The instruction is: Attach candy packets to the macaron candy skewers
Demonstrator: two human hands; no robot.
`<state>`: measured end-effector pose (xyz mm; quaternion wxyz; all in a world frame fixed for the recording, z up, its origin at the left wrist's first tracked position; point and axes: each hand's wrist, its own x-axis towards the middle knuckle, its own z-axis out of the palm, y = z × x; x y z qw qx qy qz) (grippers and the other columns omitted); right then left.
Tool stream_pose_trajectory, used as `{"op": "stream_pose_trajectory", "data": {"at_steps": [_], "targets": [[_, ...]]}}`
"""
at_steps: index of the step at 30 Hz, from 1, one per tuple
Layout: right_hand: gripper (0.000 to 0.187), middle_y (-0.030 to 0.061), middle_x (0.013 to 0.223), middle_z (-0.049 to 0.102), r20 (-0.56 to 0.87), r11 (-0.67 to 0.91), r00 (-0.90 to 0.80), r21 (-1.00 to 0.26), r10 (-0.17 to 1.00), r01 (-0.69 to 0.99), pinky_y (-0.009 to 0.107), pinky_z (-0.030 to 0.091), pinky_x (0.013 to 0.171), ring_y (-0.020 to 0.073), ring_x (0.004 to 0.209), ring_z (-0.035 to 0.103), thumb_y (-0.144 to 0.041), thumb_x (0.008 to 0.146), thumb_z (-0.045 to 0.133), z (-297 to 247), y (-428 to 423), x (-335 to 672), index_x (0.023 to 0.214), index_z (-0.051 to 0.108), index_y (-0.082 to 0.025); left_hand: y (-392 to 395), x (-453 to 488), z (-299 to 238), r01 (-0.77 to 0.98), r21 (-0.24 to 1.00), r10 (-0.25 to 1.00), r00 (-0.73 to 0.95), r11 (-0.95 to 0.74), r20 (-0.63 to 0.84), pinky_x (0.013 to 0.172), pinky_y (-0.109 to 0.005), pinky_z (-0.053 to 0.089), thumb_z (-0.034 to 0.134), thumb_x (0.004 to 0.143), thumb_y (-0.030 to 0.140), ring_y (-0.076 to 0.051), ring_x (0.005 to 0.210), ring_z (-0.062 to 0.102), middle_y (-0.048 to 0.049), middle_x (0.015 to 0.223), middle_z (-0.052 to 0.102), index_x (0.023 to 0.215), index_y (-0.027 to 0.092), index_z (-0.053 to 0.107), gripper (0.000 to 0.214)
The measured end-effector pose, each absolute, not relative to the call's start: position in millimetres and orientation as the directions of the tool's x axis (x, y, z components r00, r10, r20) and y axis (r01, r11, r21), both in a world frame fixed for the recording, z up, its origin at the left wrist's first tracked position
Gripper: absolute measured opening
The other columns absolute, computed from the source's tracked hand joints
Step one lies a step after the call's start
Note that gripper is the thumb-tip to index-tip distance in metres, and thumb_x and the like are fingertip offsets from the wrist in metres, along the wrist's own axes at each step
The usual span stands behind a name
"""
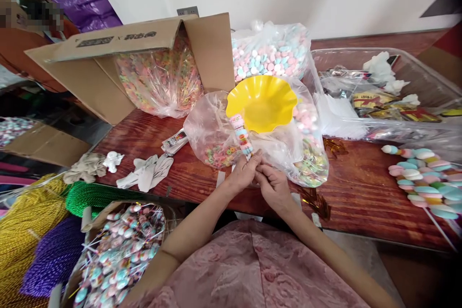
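A wrapped marshmallow skewer (241, 134) in a printed clear sleeve stands up from my hands, its top in front of the yellow bowl (276, 106). My left hand (243, 172) is closed round its lower end. Close beside it, my right hand (273, 186) is pinched shut by the base of the sleeve; whatever lies between those fingertips is hidden. Behind my hands, clear plastic bags hold ring candies (222, 155) and pastel marshmallows (306, 118). Gold twist ties (315, 202) lie to the right of my right hand.
A carton (212, 53) with bagged ring candies stands back left. A clear bin (407, 122) is at the right, beyond a pile of unwrapped marshmallow skewers (426, 178). Finished pops fill a box (122, 245) lower left, near gloves (147, 173). Another person (25, 53) is far left.
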<state>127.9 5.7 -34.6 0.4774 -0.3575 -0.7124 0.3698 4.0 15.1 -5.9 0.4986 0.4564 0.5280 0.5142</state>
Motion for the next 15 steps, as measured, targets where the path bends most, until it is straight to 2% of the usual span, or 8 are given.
{"op": "stream_pose_trajectory", "data": {"at_steps": [1,3,6,8,10,11,13,15], "targets": [[0.016,0.0033,0.081,0.068,0.494,0.568,-0.313,-0.792,0.811,0.222,0.028,0.05,0.068,0.0153,0.073,0.061,-0.022,0.091,0.052,-34.0,7.8,136.7,0.09,0.068,-0.02,14.4,-1.7,-3.3,0.009,0.998,0.998,-0.028,0.056,-0.056,0.065,-0.025,0.041,0.054,0.084,0.055,-0.012,0.063,0.05,0.0012,0.061,0.053,0.063,0.017,0.055,0.044],[0.028,0.0096,0.109,0.069,0.658,0.745,-0.356,-0.538,0.664,0.395,0.035,0.051,0.083,0.0206,0.097,0.064,-0.016,0.09,0.055,-29.6,15.4,155.7,0.115,0.066,-0.022,10.7,-10.0,2.8,0.028,0.991,0.983,0.127,0.131,-0.133,0.055,-0.025,0.037,0.051,0.084,0.054,-0.01,0.053,0.044,0.0026,0.052,0.047,0.056,0.018,0.049,0.046],[0.042,0.0065,0.131,0.062,0.736,0.865,-0.532,-0.145,0.419,0.48,0.047,0.042,0.099,0.0272,0.119,0.055,-0.016,0.088,0.058,-12.5,30.9,178.1,0.125,0.061,-0.035,-0.6,-10.1,11.4,-0.017,0.909,0.804,0.474,0.416,-0.359,0.043,-0.024,0.029,0.056,0.078,0.052,-0.009,0.041,0.037,0.0047,0.046,0.04,0.054,0.021,0.04,0.043],[0.039,-0.0001,0.127,0.065,0.617,0.933,-0.729,-0.023,0.296,0.359,0.053,0.033,0.105,0.0262,0.124,0.053,-0.017,0.091,0.054,2.8,39.2,184.2,0.121,0.062,-0.041,-9.1,-3.9,14.6,0.034,0.807,0.561,0.701,0.589,-0.439,0.041,-0.024,0.03,0.061,0.073,0.051,-0.009,0.04,0.038,0.0048,0.046,0.04,0.053,0.021,0.037,0.043],[0.035,-0.0015,0.112,0.07,0.389,0.97,-0.893,-0.009,0.228,0.244,0.052,0.029,0.108,0.0219,0.115,0.058,-0.017,0.095,0.044,15.8,43.0,183.5,0.115,0.063,-0.038,-15.4,2.0,14.4,0.142,0.752,0.365,0.807,0.644,-0.465,0.041,-0.024,0.03,0.059,0.074,0.05,-0.009,0.04,0.036,0.0043,0.045,0.037,0.051,0.022,0.033,0.045],[0.033,0.0,0.104,0.071,0.259,0.976,-0.942,-0.017,0.215,0.218,0.051,0.029,0.107,0.0204,0.108,0.06,-0.017,0.097,0.039,19.9,43.1,181.3,0.11,0.065,-0.034,-17.1,3.8,13.2,0.201,0.759,0.337,0.805,0.619,-0.488,0.042,-0.024,0.03,0.056,0.076,0.049,-0.01,0.04,0.035,0.0038,0.045,0.036,0.05,0.022,0.031,0.045],[0.03,0.0053,0.094,0.071,0.023,0.968,-0.969,-0.049,0.248,0.246,0.046,0.036,0.1,0.0198,0.092,0.062,-0.016,0.096,0.037,22.6,41.0,175.6,0.103,0.065,-0.024,-17.4,4.7,9.2,0.337,0.825,0.449,0.713,0.454,-0.539,0.044,-0.026,0.032,0.048,0.082,0.042,-0.012,0.042,0.037,0.0021,0.044,0.037,0.049,0.022,0.033,0.041],[0.024,0.0102,0.088,0.07,-0.176,0.932,-0.931,-0.119,0.32,0.343,0.038,0.042,0.083,0.0198,0.079,0.061,-0.013,0.091,0.041,20.0,38.6,169.7,0.098,0.064,-0.016,-15.2,3.4,5.0,0.573,0.807,0.652,0.56,0.139,-0.511,0.051,-0.028,0.04,0.047,0.084,0.032,-0.016,0.05,0.048,-0.0017,0.049,0.048,0.052,0.02,0.043,0.034]]}}
